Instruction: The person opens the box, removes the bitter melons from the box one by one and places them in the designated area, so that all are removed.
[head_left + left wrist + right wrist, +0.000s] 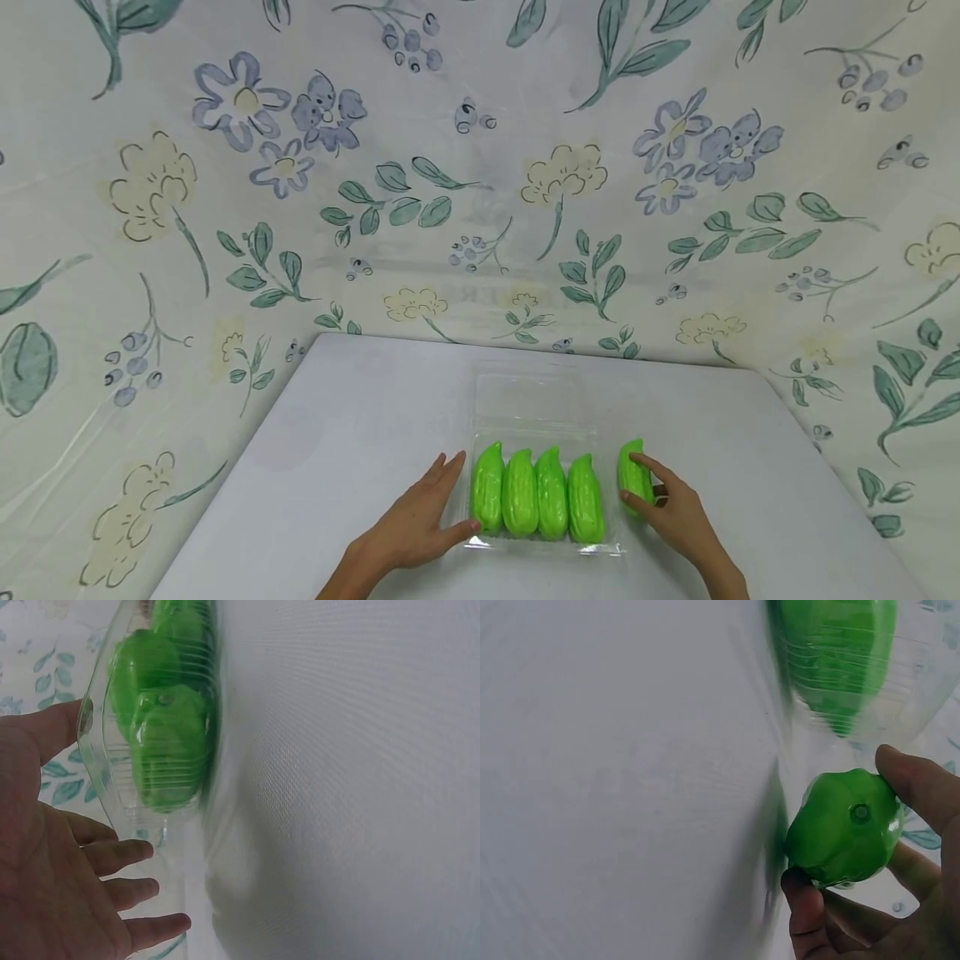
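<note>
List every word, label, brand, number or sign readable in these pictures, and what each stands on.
None can be read in full.
Faint blurred lettering, perhaps "ER", low on the white floral-printed sheet behind the table: too washed out to read surely.
No text shows on the clear plastic lidded box, the glossy green ridged vegetable-shaped pieces or the white flat tabletop.

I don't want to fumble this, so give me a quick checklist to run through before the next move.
1. Right hand holding the loose green piece: ok, between thumb and fingers.
2. Left hand at the clear tray: ok, thumb on its rim.
3. Lid out of the way: ok, folded back behind.
4. Four green pieces side by side inside: ok.
5. Enough room for a fifth: cannot tell; only a narrow gap shows at right.
</note>
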Demonstrator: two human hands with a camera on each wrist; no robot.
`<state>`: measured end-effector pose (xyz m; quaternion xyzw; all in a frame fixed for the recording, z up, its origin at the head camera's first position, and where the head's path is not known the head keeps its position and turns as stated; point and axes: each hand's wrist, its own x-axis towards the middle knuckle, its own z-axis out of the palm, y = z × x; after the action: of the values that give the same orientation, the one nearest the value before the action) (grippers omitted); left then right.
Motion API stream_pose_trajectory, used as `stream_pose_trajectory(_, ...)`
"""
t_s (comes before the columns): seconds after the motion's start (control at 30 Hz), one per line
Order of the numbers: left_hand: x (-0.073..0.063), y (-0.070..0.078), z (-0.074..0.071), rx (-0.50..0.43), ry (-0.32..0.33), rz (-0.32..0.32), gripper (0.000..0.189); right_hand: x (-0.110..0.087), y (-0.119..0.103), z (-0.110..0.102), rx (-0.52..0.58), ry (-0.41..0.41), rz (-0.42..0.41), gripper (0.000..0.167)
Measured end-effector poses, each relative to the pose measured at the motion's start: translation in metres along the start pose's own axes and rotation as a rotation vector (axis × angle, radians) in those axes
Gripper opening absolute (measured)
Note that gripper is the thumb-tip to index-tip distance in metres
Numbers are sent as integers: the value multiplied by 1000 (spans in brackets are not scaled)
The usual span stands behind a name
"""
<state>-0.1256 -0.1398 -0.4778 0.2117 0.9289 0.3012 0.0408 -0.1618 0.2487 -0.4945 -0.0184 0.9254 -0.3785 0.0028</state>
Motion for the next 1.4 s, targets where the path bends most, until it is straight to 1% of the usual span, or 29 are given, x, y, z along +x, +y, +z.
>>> stream_pose_trajectory(0.23,0,0,0,-4,4,-8,93,-4,-1,0,17,-7,-65,65)
stream_pose_trajectory(0.43,0,-1,2,-10,2,-1,93,-8,-4,-4,-23,3,-122,62)
stream_pose_trajectory(0.67,1,-1,2,-6,-11,-11,94,-7,-6,-13,-84,29,-136,62)
stream_pose_trajectory(0.8,2,-2,2,4,-11,-9,93,-5,-10,-20,-86,51,-159,61)
stream_pose_trajectory(0.9,1,-1,1,4,-11,-10,94,-3,-15,-24,-85,62,-181,61)
stream_pose_trajectory(1.07,0,0,0,-6,-17,-20,94,-2,-27,-24,-86,74,-220,60)
stream_pose_trajectory(1.27,0,-1,1,3,-21,-21,94,-1,-48,-17,-49,75,-312,58)
stream_pose_trajectory(1.4,0,-1,1,10,-19,-24,93,-3,-63,-8,-8,48,-376,57)
